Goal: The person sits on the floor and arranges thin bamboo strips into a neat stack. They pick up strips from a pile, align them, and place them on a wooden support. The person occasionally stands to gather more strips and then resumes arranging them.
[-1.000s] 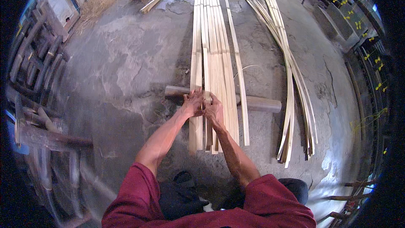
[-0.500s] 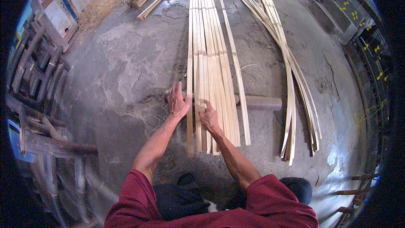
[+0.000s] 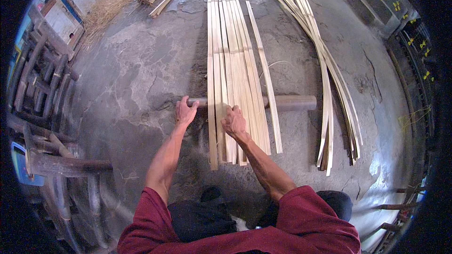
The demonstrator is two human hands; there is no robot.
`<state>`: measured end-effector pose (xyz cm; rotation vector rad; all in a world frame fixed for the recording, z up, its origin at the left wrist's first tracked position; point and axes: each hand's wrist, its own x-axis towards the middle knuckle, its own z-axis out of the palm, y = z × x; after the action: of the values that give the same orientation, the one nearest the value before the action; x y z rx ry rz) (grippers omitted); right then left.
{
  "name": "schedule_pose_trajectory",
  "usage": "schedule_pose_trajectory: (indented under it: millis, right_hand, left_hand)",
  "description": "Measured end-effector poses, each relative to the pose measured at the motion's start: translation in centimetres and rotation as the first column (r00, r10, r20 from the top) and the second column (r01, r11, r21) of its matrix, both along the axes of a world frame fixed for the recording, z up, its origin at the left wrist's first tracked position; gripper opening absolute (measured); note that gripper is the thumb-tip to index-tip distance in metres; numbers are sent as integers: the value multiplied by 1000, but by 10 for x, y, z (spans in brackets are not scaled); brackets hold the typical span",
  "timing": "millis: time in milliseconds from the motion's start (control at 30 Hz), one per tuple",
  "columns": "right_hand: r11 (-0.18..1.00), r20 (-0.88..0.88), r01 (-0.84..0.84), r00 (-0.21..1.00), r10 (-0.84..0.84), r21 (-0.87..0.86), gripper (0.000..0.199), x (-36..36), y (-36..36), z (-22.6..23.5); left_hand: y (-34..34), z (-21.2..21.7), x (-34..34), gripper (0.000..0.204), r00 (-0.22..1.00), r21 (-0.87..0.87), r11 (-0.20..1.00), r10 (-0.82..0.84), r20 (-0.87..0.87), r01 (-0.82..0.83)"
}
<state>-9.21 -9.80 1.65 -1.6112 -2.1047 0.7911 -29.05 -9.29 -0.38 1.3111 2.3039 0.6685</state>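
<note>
Since half a second ago, the left hand has shifted leftward, away from the pale strips, to the left end of a round pole. Its thumb and fingers are parted about that end; how firmly they hold it, I cannot tell. Just right of this hand, the strips lie side by side across the pole, running on ahead of both hands. Over their left part rests the right hand, fingers curled; whether it pinches a strip is hidden. Right of it, a lone strip also crosses the pole, and well beyond lies a crossed bundle.
</note>
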Motion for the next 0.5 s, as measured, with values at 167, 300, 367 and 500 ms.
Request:
schedule_pose_trajectory:
  millis: [167,300,367,500]
  right_hand:
    - [999,26,-2,1000,1,40,37,-3,-3,-7]
    - [993,113,1,993,-15,115,34,-6,-6,-9]
    - [991,104,7,994,-20,132,33,-5,-8,-9]
    - [981,68,63,995,-76,184,34,-1,-12,-7]
  left_hand:
    - [-4,16,17,66,985,-126,990,34,-170,-56]
    - [-6,20,36,64,896,135,936,-261,-359,327]
    - [-5,21,47,63,789,153,823,-445,-424,547]
    - [-8,19,70,65,603,-90,703,-662,-445,706]
